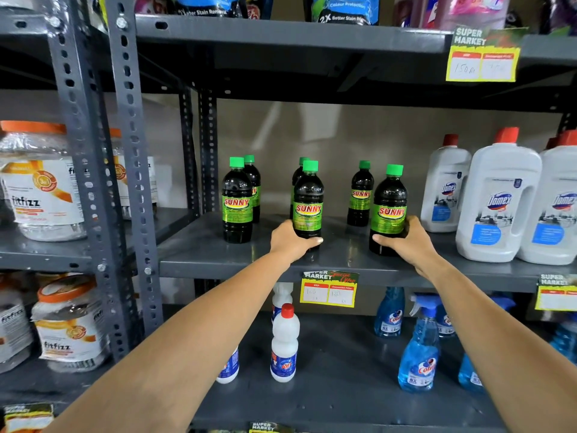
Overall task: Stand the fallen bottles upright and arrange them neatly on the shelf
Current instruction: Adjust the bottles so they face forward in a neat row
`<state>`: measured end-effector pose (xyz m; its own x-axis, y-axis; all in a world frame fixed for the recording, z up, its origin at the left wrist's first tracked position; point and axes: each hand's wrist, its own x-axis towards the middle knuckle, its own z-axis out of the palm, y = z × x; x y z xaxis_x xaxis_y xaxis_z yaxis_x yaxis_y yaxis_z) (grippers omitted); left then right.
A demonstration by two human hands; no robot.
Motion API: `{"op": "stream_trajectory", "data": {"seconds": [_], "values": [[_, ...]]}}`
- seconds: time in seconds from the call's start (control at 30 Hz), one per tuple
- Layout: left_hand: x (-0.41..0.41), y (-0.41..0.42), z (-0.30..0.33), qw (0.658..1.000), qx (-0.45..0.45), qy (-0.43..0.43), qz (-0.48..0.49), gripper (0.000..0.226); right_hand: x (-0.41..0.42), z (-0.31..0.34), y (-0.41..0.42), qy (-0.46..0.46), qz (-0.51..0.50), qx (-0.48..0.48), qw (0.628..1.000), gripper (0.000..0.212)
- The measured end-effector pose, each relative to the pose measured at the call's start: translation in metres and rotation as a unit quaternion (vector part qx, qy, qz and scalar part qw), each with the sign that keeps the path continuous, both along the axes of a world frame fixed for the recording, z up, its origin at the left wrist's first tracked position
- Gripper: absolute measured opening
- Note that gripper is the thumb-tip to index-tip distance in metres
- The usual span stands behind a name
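Several dark Sunny bottles with green caps and green labels stand upright on the grey middle shelf [218, 260], in front and back pairs. My left hand [288, 240] grips the base of the front middle Sunny bottle [307, 201]. My right hand [406, 239] wraps the base of the front right Sunny bottle [389, 207]. The front left Sunny bottle [237, 200] stands alone with another close behind it. A back right Sunny bottle [360, 193] stands behind my right-hand one. No bottle lies on its side here.
Large white Domex jugs [496, 201] crowd the shelf's right end. Fitfizz jars [40, 179] fill the rack to the left beyond the perforated posts [131, 151]. Below stand white Rin bottles [284, 345] and blue Colin sprayers [418, 348]. A price tag [327, 290] hangs from the shelf edge.
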<state>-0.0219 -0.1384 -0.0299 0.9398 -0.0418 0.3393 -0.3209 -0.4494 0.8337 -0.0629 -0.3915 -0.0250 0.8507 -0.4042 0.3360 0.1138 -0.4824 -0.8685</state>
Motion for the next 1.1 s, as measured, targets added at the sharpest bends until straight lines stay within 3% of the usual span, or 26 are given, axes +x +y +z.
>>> {"op": "stream_trajectory", "data": {"seconds": [0.1,0.2,0.33,0.47,0.57,0.7,0.83,0.97,1.1], "values": [[-0.003,0.004,0.001,1.0,-0.016,-0.004,0.007,0.058,0.0,0.001,0.0,-0.02,0.009,0.016,1.0,0.089],[-0.005,0.016,0.0,0.999,-0.043,0.006,0.02,0.068,-0.005,0.0,0.002,-0.125,-0.012,0.075,0.989,0.097],[-0.007,0.053,-0.004,0.996,-0.039,-0.023,0.076,0.05,-0.02,-0.006,0.025,-0.314,-0.07,0.022,0.947,0.068],[0.0,0.103,-0.005,0.976,-0.047,-0.082,0.195,0.054,-0.023,-0.006,0.07,-0.377,-0.016,-0.11,0.92,0.037],[0.017,0.13,0.0,0.968,-0.07,-0.041,0.239,0.08,-0.01,-0.008,0.095,-0.296,0.053,-0.2,0.933,0.016],[0.036,0.143,0.007,0.983,-0.039,0.058,0.169,0.122,0.011,-0.017,0.103,-0.01,0.051,-0.299,0.953,0.027],[0.048,0.139,0.007,0.99,-0.047,0.062,0.12,0.112,0.017,-0.012,0.106,0.093,0.068,-0.318,0.941,0.035],[0.054,0.137,0.004,0.994,-0.021,0.039,0.102,0.08,0.017,-0.009,0.105,0.097,0.069,-0.322,0.939,0.032],[0.051,0.141,0.003,0.995,-0.02,0.036,0.095,0.076,0.016,-0.009,0.104,0.09,0.072,-0.318,0.941,0.031]]}}
